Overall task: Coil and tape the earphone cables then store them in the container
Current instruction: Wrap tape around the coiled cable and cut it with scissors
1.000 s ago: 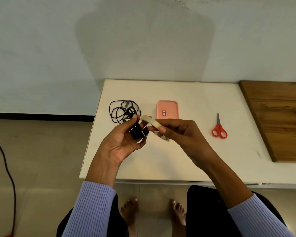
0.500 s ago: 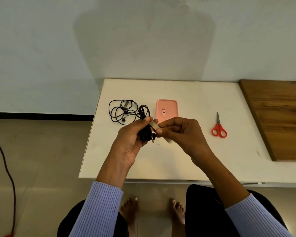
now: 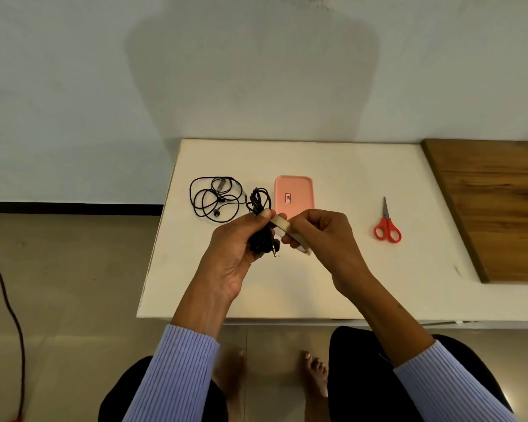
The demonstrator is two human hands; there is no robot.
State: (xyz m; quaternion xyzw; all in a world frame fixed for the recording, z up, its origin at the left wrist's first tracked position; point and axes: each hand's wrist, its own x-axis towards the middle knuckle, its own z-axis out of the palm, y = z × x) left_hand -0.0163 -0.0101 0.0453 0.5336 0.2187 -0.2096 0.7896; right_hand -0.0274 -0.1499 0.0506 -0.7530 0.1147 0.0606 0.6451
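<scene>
My left hand grips a coiled black earphone cable held above the white table; its loops stick up past my fingers and the jack plug hangs below. My right hand holds a roll of pale tape right against the bundle, and my left thumb presses on the tape. A second black earphone lies loosely tangled on the table at the back left. A pink container with its lid on sits just behind my hands.
Red-handled scissors lie on the white table to the right of my hands. A brown wooden board covers the table's far right. A dark cord runs across the floor at left.
Both hands have shifted right and away from me with the bundle and tape. The bundle has turned upright in my left hand, its loops now showing above my fingers.
</scene>
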